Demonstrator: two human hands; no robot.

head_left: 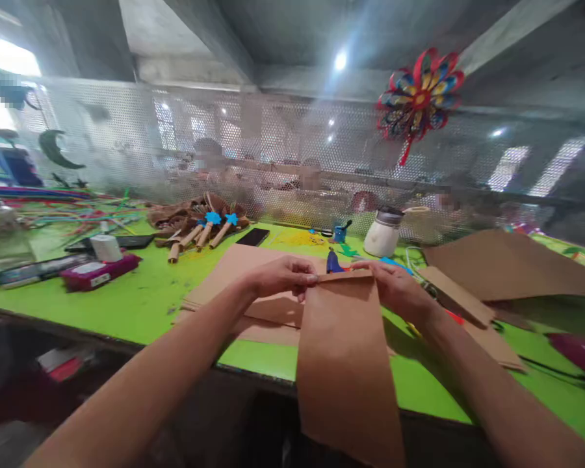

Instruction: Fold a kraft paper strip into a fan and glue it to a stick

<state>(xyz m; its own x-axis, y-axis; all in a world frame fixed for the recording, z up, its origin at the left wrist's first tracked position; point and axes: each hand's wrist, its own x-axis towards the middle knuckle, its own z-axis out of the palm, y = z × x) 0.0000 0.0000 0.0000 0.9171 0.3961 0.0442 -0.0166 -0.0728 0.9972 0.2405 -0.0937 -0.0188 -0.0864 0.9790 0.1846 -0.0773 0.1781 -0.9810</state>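
Observation:
A long strip of brown kraft paper (348,357) hangs from both my hands over the front edge of the table, its top edge folded over. My left hand (285,276) pinches the left end of that fold. At the right end, my right hand (400,286) grips the same fold between thumb and fingers. Behind the strip lies a stack of brown paper sheets (238,266), partly covered by my left hand and arm. A blue glue gun (332,262) shows just beyond the fold, its lower part hidden.
The green table (127,309) carries rolled paper pieces with blue flowers (213,219), a black phone (253,236), a purple packet (100,272) and a white jar (383,234). More brown paper (517,266) lies on the right. A perforated metal screen (283,143) stands behind.

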